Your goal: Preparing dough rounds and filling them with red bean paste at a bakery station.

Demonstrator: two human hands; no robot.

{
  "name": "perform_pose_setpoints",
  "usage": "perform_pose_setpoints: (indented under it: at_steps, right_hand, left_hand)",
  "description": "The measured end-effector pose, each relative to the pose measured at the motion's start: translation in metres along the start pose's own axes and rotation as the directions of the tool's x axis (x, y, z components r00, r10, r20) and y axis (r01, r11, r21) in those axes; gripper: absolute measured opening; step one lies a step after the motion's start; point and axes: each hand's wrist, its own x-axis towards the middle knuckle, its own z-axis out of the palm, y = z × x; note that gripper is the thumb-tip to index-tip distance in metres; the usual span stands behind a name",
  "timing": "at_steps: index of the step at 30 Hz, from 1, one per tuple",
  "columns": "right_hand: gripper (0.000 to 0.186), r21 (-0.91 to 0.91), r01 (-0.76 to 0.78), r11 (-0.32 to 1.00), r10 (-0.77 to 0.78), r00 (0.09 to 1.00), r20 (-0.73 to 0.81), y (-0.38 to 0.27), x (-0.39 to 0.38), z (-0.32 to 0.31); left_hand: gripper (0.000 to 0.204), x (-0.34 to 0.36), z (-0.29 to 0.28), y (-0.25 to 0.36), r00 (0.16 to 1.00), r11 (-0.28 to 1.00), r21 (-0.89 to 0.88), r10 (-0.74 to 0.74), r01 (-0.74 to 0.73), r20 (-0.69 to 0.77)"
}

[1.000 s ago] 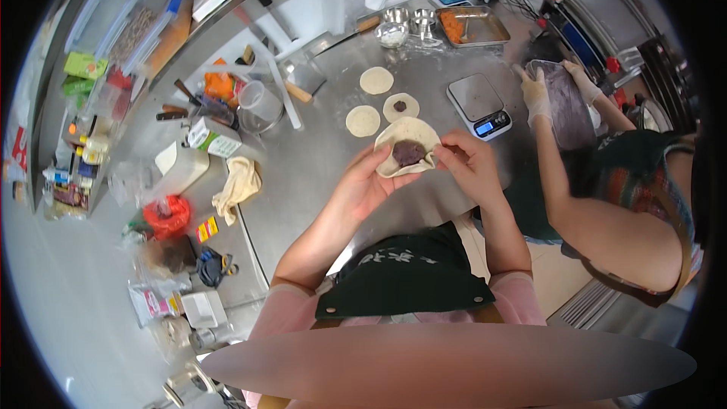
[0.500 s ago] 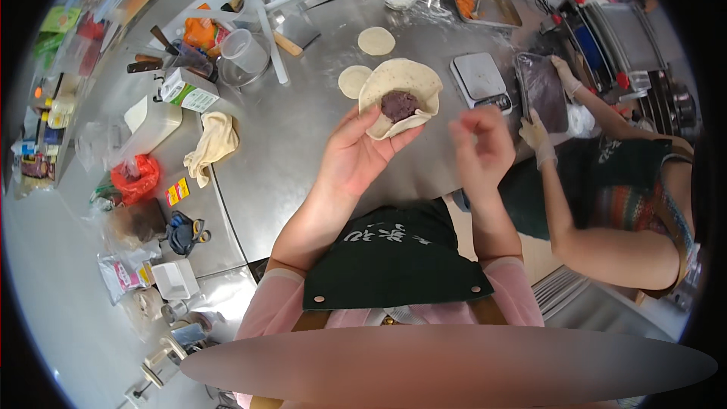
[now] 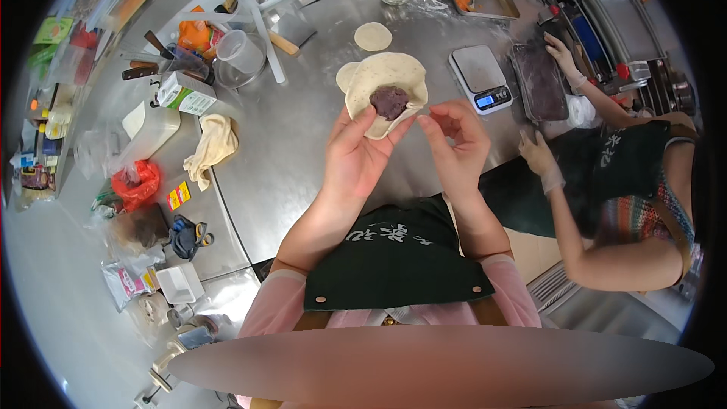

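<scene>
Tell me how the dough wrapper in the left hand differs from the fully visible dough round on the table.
The held wrapper carries dark purple filling; the dough round is bare on top. The held wrapper is cupped with a creased edge, while the dough round lies flat. The held wrapper looks larger than the dough round, though nearness to the camera may add to that. Both are pale dough.
</scene>
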Motion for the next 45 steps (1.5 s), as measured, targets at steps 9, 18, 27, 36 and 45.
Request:
perform_pose_setpoints:
  at_steps: [9,18,27,36,45]
  right_hand:
    - [0.02,0.006,0.032,0.999,-0.032,0.997,0.065,0.002,-0.008,0.016]
    - [0.014,-0.013,0.021,1.0,-0.019,0.99,0.138,0.006,-0.015,0.018]
    - [0.018,-0.188,0.283,0.94,-0.267,0.958,0.105,0.003,-0.016,0.007]
    - [0.014,0.002,0.099,0.995,-0.099,0.992,0.074,0.003,-0.009,0.006]
    - [0.014,0.091,0.053,0.994,-0.06,0.995,0.074,0.006,-0.011,0.004]
  left_hand:
    - [0.039,-0.004,-0.005,-0.014,0.991,0.986,0.091,0.137,-0.136,-0.004]
    - [0.041,-0.005,0.0,-0.014,0.982,0.982,0.064,0.183,-0.179,-0.054]
    - [0.045,-0.007,-0.006,-0.012,0.996,0.997,-0.071,0.01,-0.016,-0.083]
    - [0.044,-0.012,0.0,-0.009,0.999,0.998,-0.039,0.048,-0.049,-0.022]
    - [0.043,-0.014,0.002,-0.013,0.999,0.998,-0.034,0.053,-0.054,-0.01]
